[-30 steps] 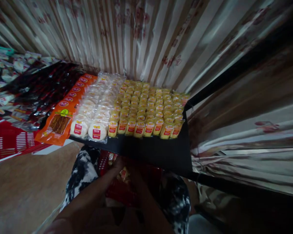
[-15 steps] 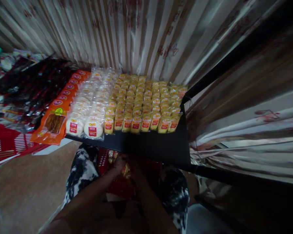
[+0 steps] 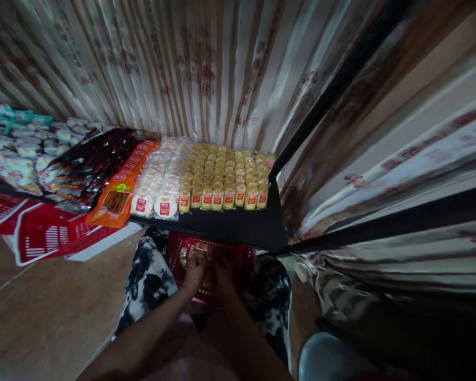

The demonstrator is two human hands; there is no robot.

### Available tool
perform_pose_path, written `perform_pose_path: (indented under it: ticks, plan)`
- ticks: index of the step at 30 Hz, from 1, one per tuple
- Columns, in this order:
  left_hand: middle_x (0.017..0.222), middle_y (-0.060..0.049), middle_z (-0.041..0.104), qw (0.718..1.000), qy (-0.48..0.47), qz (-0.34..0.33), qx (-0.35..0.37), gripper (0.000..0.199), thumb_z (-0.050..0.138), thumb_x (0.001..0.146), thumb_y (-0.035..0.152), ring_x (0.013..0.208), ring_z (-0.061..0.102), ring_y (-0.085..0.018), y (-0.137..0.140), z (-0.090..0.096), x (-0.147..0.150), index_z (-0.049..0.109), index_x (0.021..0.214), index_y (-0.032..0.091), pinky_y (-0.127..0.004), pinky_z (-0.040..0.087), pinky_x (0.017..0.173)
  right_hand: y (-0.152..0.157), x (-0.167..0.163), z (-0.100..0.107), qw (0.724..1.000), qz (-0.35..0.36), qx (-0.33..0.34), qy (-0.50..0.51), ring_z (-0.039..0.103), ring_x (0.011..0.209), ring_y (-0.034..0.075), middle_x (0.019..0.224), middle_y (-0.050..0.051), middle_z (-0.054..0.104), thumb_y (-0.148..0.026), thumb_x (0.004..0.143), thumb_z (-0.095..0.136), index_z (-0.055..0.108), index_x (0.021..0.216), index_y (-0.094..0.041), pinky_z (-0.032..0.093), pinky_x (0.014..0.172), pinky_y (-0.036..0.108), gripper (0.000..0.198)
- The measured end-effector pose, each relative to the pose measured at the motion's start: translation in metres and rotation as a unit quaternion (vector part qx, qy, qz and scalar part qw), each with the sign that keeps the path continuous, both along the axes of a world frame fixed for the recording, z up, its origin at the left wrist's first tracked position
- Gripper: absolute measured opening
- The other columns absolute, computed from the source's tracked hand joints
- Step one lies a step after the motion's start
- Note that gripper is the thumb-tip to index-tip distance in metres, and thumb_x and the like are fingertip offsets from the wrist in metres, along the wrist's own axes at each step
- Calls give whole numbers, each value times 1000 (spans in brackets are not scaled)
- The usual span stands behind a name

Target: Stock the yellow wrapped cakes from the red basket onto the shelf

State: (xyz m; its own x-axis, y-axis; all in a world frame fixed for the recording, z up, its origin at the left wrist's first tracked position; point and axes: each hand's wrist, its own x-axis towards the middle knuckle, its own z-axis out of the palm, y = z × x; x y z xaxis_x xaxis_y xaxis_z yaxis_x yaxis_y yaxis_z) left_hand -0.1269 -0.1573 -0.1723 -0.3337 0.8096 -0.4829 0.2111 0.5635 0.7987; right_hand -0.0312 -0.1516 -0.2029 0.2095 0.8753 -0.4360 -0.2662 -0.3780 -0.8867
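Head view: two bare hands, both inside one red basket between the knees, just below the near edge of one black table. Gold-wrapped packets in the basket: at least three patches visible, exact count hidden by hands and shadow.

On the table: yellow packets, eight across the front row, more rows behind, total unreadable. White round packs: two columns, two in front. Orange pouches: one front face clear, more edges stacked behind. Dark pouches and white packs further left, overlapping, not countable. At least two more red baskets at left, below table level.

Positions: one gold packet lies just left of the left hand, one just past its fingertips, another patch sits between the hands. Left hand has fingers curled down at the packets; can't confirm a grip. Right hand is beside it, in deep shadow; can't tell how far open or whether it holds anything.

Looks: gold packets are small, shiny, with reddish markings; dim light and blur, print not legible.
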Motion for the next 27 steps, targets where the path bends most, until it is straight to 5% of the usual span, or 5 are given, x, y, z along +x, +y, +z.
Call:
perform_pose_path:
  ticks: [8,15,27]
  plan:
    - [67,4,55,974,-214,66,28,23,53,78,29,51,53,-8,-5,35,-1,49,97,18,-18,42,51,-17,11,54,1000,18,6,-19,64,67,18,75,2,69,-37,52,71,66,75,-19,50,63,29,30]
    - [60,7,50,974,-213,54,47,27,58,75,24,46,48,-6,-5,57,-4,49,99,15,-16,36,46,-32,16,92,997,64,-23,19,59,55,14,66,-1,66,-33,52,69,67,79,-18,45,52,25,31]
    - [58,7,52,964,-241,29,113,21,64,68,19,48,50,-7,2,115,8,53,87,16,-16,37,46,-25,33,126,993,74,71,56,61,66,17,77,2,68,-39,61,69,65,84,-20,46,57,25,29]
